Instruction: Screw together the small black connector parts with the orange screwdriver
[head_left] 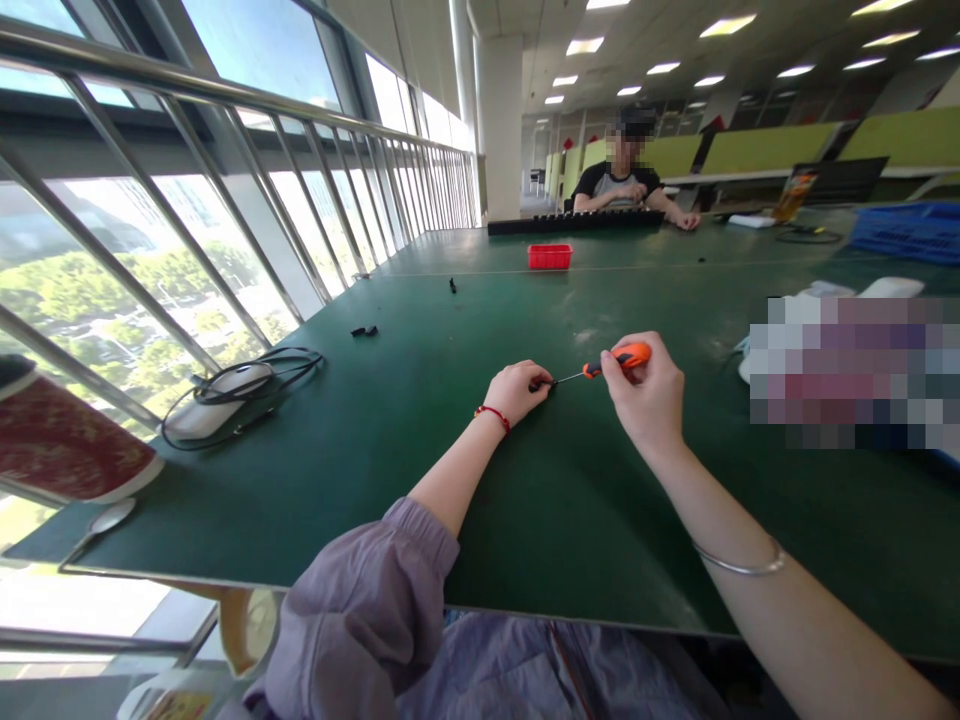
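Observation:
My right hand (651,395) is closed around the orange and black handle of a screwdriver (628,357). Its thin metal shaft points left, and the tip meets a small black part (541,385) on the green table (420,400). Pinched in the fingers of my left hand (519,390), that part is mostly hidden, so its kind cannot be made out. Farther back on the left lie two more small black pieces, one an elongated part (364,331) and the other a tiny upright part (452,286).
A red plastic bin (550,257) stands toward the back. At left are a white mouse (225,395) with its cable, a spoon (105,520) and a red cup (71,435) by the railing. Across the table sits a person (619,180) behind a black strip; a blue basket (907,230) is at right.

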